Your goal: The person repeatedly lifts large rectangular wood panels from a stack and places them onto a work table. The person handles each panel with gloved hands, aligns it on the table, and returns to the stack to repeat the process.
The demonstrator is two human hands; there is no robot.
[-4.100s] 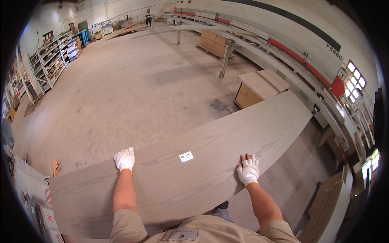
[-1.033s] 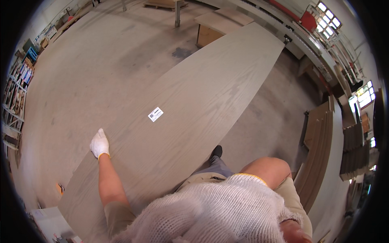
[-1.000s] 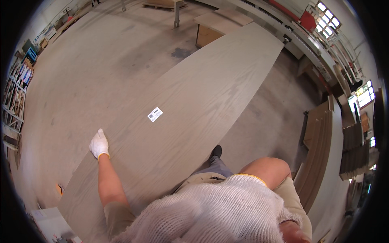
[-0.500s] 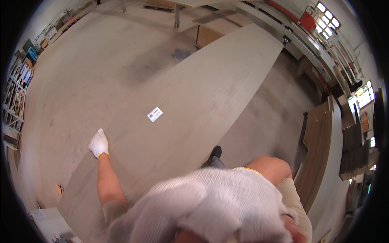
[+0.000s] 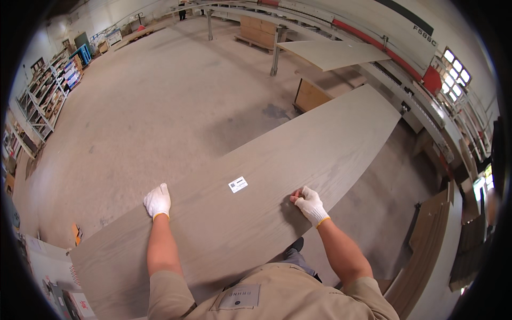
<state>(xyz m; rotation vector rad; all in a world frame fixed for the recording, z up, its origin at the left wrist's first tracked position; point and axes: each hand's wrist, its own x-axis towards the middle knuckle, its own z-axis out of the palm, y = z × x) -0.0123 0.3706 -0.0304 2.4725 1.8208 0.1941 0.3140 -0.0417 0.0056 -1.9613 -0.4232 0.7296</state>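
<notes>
A long grey-brown wood-grain board [image 5: 213, 218] stretches in front of me, from the lower left up to the far right. A white printed label [image 5: 238, 184] lies on its face. My left hand [image 5: 158, 201], in a white knit glove, is closed over the board's far edge, thumb on top and other fingers hidden. My right hand [image 5: 308, 204] hovers just above the board, right of the label. Its glove leaves some fingertips bare. Those fingers are curled together in a pinch; whether anything small sits between them I cannot make out.
At the back right runs a long machine [image 5: 373, 53] with a red strip; another panel [image 5: 338, 53] rests by it. Stacked boards [image 5: 426, 229] stand at my right. Storage racks [image 5: 45, 98] line the left wall. A pale box [image 5: 50, 269] sits at lower left.
My right hand, large and blurred close to the camera before, has moved down and away to just above the board. My left hand stays on the far edge. The view has tilted up.
</notes>
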